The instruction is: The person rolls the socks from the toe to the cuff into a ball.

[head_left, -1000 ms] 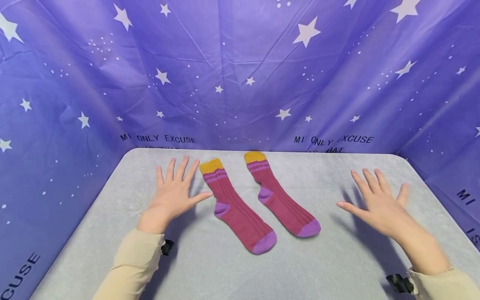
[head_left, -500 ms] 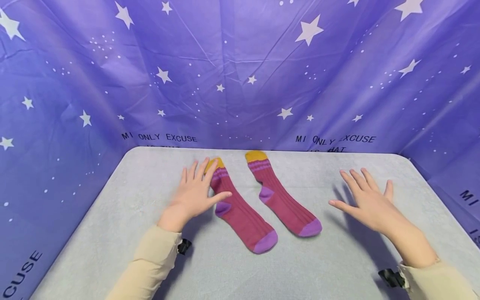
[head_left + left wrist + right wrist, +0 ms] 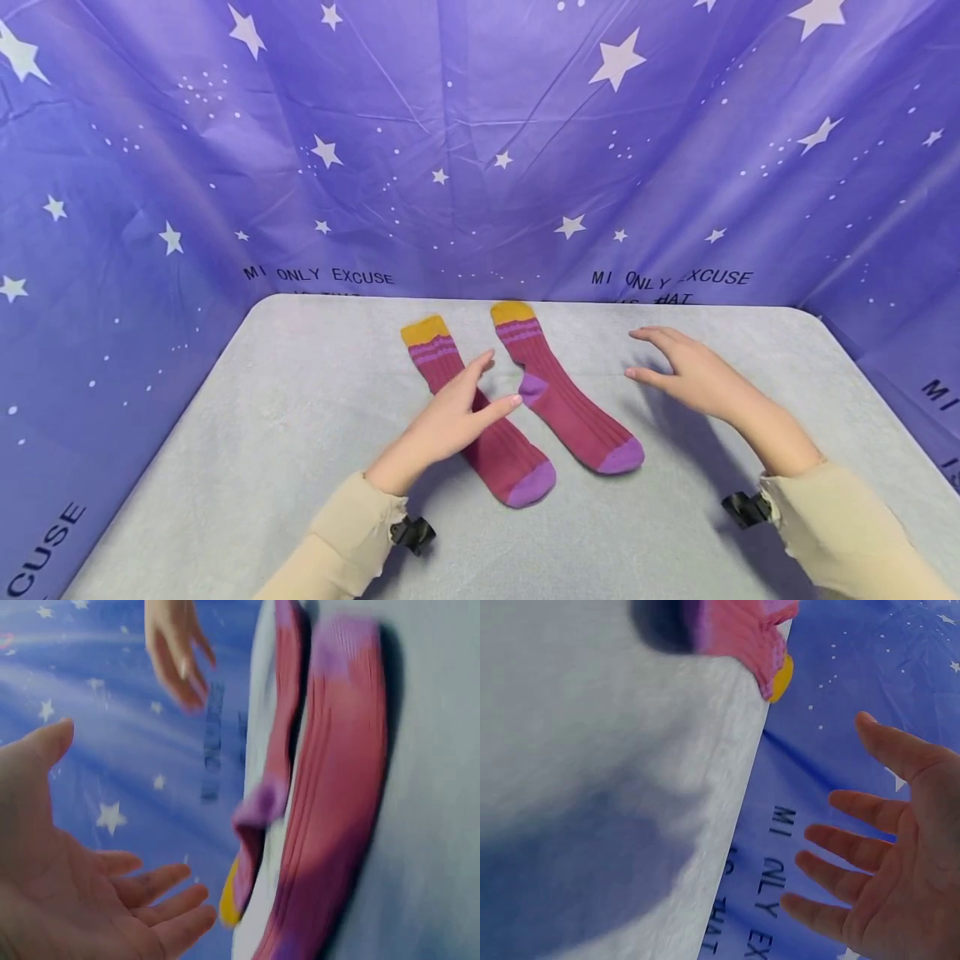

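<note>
Two maroon socks with yellow cuffs and purple heels and toes lie flat, side by side, in the head view. Over the left sock (image 3: 512,454) hangs my left hand (image 3: 450,417), hiding its heel and middle; the thumb points toward the heel of the right sock (image 3: 573,408). In the left wrist view the fingers (image 3: 172,900) of that hand are spread and relaxed, holding nothing. My right hand (image 3: 693,371) hovers to the right of the right sock, palm turned inward. The right wrist view shows its fingers (image 3: 840,836) apart and bare.
The socks rest on a grey cloth-covered table (image 3: 225,467) with rounded far corners. A purple-blue star-patterned curtain (image 3: 465,100) stands behind it and along both sides. A black wrist strap (image 3: 412,533) sits at my left sleeve, another at the right.
My left hand has swung right from beside the left sock to over its middle, turning side-on. My right hand has moved left toward the socks and turned its palm inward. The socks have not moved.
</note>
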Motion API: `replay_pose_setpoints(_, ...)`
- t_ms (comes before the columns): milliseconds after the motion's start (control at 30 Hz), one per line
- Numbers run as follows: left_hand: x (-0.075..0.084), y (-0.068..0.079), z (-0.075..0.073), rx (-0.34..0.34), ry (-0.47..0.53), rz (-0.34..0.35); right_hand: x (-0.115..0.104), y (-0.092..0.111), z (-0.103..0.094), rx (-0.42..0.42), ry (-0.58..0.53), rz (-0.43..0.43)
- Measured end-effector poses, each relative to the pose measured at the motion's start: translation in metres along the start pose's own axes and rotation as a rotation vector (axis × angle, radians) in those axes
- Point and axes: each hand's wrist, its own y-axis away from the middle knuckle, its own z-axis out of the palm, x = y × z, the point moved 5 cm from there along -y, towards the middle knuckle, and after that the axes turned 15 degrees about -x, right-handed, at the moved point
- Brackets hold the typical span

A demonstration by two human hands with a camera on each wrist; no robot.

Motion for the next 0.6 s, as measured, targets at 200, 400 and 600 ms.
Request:
replay_pose_setpoints(200,0.009,-0.004,0.028,-0.091,0.292,0.078,-0.011,-0.026,-0.009,-0.051,-0.074,-0.017)
replay_pose_setpoints(400,0.013,-0.005,0.052,-0.159,0.524,0.098,-0.019,-0.051,-0.012,-0.107,-0.137,-0.029)
replay_pose_setpoints(600,0.017,-0.001,0.073,-0.217,0.799,0.065,-0.027,-0.072,-0.009,-0.161,-0.2,-0.054)
